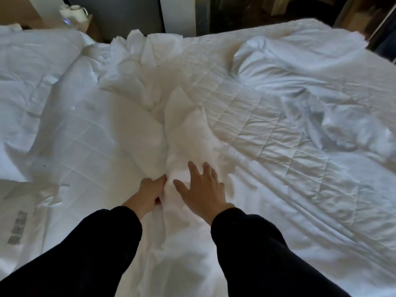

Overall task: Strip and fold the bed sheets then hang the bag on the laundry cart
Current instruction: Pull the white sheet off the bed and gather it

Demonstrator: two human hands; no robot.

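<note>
1. Far left: a white kettle (74,11) stands beyond the bed's (304,215) far edge. A row of grey marks (18,227) is printed on the white cloth at the near left corner.
2. Left of centre: the sheet (75,129), white and sharply creased, lies loose over this half of the bed, no longer stretched flat.
3. Left hand (150,195): its grip is closed on a fold of the sheet, pinched between thumb and curled fingers where the cloth gathers into a ridge.
4. Centre: the gathered ridge (184,133) of sheet runs from the hands toward the far edge and ends in a rumpled bunch.
5. Right hand (202,186): its grip is wide, fingers spread, holding nothing. The palm lies over the near end of the ridge, just beside the left hand.
6. Right of centre: the quilted mattress pad (257,125) is bare, so the sheet is judged to be pulled off this part.
7. Far right: a heap of white bedding (310,86) lies crumpled on the pad, unfolded.
8. Progress, as a judgement: stripping is well under way but not complete, since the sheet lies on the bed. Gathering has begun, yet no neat fold is visible. All folding remains, along with hanging the bag on the laundry cart. Neither of these is in view.
</note>
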